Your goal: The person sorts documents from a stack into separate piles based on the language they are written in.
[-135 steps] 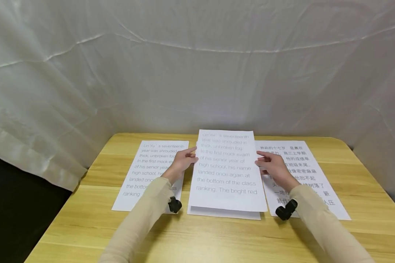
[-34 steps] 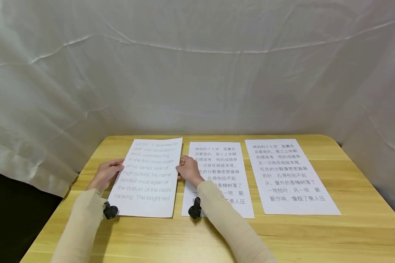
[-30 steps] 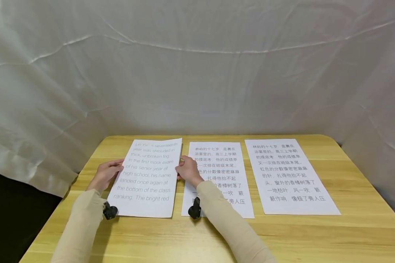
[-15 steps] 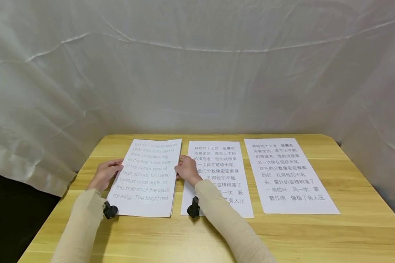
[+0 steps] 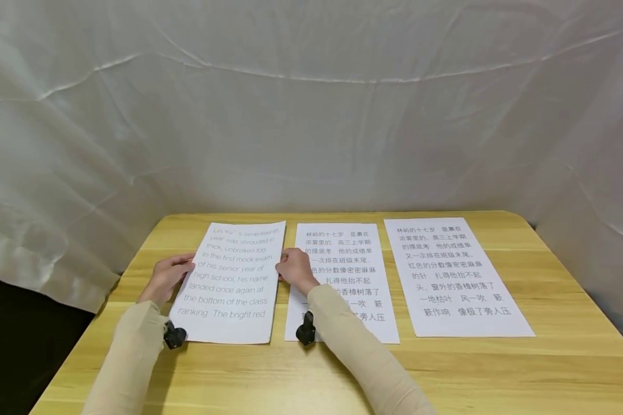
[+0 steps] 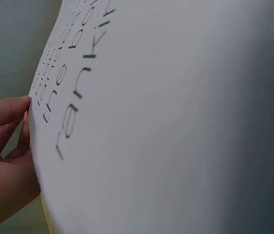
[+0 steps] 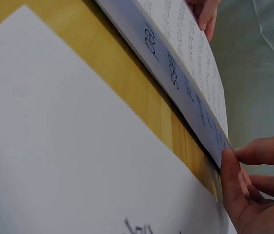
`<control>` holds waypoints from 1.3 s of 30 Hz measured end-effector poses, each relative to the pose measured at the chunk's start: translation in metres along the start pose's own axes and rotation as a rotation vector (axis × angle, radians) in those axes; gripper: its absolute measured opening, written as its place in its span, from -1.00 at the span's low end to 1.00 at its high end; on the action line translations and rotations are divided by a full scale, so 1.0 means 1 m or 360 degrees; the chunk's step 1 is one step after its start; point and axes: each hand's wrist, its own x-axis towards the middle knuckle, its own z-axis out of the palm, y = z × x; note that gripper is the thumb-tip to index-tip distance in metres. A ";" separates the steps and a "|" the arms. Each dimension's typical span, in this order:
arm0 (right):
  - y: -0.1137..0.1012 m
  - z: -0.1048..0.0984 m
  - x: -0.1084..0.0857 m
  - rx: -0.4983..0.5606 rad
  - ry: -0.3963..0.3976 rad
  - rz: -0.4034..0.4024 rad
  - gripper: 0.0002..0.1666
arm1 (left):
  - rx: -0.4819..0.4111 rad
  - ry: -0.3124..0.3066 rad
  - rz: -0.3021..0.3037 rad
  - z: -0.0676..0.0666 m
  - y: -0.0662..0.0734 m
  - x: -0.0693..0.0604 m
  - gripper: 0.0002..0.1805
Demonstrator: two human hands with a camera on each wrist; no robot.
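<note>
In the head view, a white sheet of paper (image 5: 228, 282) printed with English text lies over the left part of the table. My left hand (image 5: 164, 278) pinches its left edge, and my right hand (image 5: 297, 270) pinches its right edge. The right wrist view shows this top sheet raised a little above a second English-printed sheet (image 7: 173, 80). My right thumb and fingers meet at the edge there. Seen from the left wrist, the paper (image 6: 141, 126) bows slightly beside the left hand (image 6: 5, 141). My right forearm crosses the middle sheet (image 5: 342, 245), which carries Chinese characters, and hides part of it.
Another sheet with Chinese characters (image 5: 449, 276) lies flat to the right. All of the paper is on a light wooden table (image 5: 270, 380) with rounded far corners. A pale cloth curtain (image 5: 311, 138) hangs behind, and a dark area (image 5: 21, 346) is at lower left.
Over 4.5 seconds, both hands carried the English-printed sheet from the middle to the left, uncovering the middle Chinese-printed sheet. During the last second its far edge sank slightly; the hands barely moved.
</note>
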 end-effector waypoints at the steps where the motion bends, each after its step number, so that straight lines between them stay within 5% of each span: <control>1: 0.001 0.000 0.000 -0.0018 0.0007 -0.0011 -0.59 | -0.0007 0.0009 -0.0008 0.000 0.000 -0.001 -0.47; 13: 0.005 -0.008 0.001 -0.0178 0.0070 -0.0148 -0.57 | 0.0023 0.0122 -0.0028 -0.004 0.003 -0.004 -0.45; 18: 0.009 -0.017 0.001 -0.0194 0.0080 -0.0108 -0.96 | 0.0187 0.0148 0.0085 -0.005 0.009 -0.008 -0.46; 23: 0.011 -0.028 0.000 -0.0237 0.0073 -0.0060 -0.50 | 0.0284 0.0152 0.0181 0.008 0.021 -0.014 -0.45; 26: 0.014 -0.035 -0.002 -0.0313 0.0047 -0.0068 -0.48 | 0.0255 0.0082 0.0221 0.019 0.028 -0.019 -0.46; 32: 0.019 -0.059 -0.011 -0.0583 -0.0031 -0.0082 -0.45 | -0.0062 -0.0142 0.0286 0.042 0.040 -0.029 -0.47; 39: 0.028 -0.102 -0.023 -0.0536 -0.0048 -0.0110 -0.45 | -0.0159 -0.0256 0.0399 0.072 0.051 -0.040 -0.50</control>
